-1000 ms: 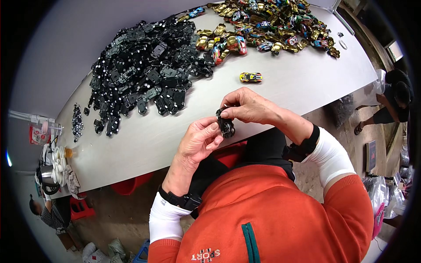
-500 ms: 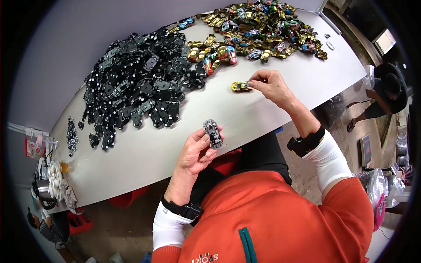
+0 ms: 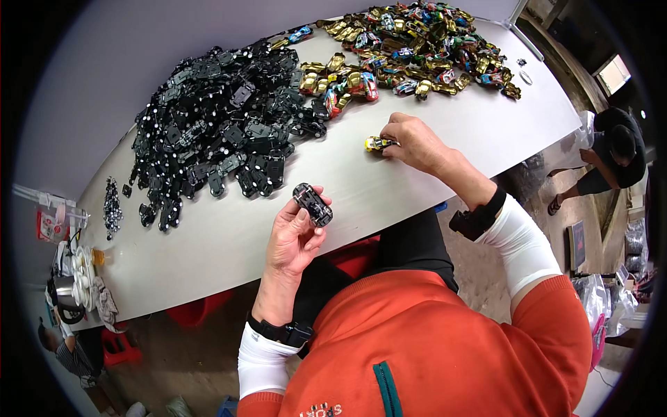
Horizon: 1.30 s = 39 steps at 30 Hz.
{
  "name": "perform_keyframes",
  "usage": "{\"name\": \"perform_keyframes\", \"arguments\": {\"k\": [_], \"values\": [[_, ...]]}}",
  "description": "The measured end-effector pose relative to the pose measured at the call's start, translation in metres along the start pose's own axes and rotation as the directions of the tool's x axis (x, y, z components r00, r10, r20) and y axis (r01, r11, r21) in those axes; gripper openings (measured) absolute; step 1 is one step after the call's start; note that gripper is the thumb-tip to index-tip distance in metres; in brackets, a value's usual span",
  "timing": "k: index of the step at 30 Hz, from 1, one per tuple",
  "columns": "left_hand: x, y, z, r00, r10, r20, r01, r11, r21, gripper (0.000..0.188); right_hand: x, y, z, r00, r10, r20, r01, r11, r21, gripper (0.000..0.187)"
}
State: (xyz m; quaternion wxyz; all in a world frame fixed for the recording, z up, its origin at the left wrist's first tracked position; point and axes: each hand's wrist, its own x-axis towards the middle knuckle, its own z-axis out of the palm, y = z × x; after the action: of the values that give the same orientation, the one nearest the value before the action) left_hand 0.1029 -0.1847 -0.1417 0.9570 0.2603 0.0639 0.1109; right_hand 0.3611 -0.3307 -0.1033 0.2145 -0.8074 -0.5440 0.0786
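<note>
My left hand (image 3: 295, 240) is closed around a dark toy car chassis (image 3: 312, 205), held up over the table's near edge with its axles and wheels showing. Farther right, my right hand (image 3: 417, 144) grips a small yellow and black toy car (image 3: 377, 144) by its right end, at or just above the table top; its fingertips are partly hidden behind the hand. A big heap of black toy car chassis (image 3: 222, 125) lies to the left. At the back right spreads a pile of gold and coloured toy car bodies (image 3: 410, 45).
The pale table (image 3: 389, 187) runs across in front of me. A small cluster of tiny parts (image 3: 112, 208) lies at its left. White dishes (image 3: 85, 278) and a cloth stand by the left end. One person (image 3: 615, 146) is at the right, another (image 3: 76, 354) at the far left.
My left hand has shifted left and tilted the chassis the other way. The right hand has turned over the yellow car, covering more of it, and moved slightly nearer.
</note>
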Motion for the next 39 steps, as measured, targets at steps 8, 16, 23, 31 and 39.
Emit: {"name": "perform_keyframes", "arguments": {"k": [8,16,23,31,39], "values": [[-0.003,0.005,-0.007,0.994,0.113,-0.008,-0.113,0.993,0.032,0.033,-0.029,-0.095,0.005,0.975,0.176,0.133,-0.203,0.477,0.855,0.022],[-0.003,0.003,-0.001,0.97,0.234,-0.061,-0.222,0.962,0.161,0.033,-0.034,-0.122,0.017,0.988,0.11,0.105,-0.147,0.513,0.846,0.017],[-0.002,0.002,0.007,0.968,0.244,-0.051,-0.225,0.945,0.239,0.033,-0.037,-0.119,0.027,0.996,0.06,0.058,-0.08,0.499,0.863,0.017],[-0.005,0.0,0.013,0.97,0.237,-0.045,-0.213,0.93,0.3,0.034,-0.038,-0.124,0.024,0.996,0.072,0.048,-0.081,0.582,0.809,0.019],[-0.005,0.0,0.023,0.961,0.277,0.01,-0.26,0.887,0.382,0.035,-0.04,-0.129,0.031,0.978,-0.064,-0.198,0.177,0.757,0.629,0.037]]}}
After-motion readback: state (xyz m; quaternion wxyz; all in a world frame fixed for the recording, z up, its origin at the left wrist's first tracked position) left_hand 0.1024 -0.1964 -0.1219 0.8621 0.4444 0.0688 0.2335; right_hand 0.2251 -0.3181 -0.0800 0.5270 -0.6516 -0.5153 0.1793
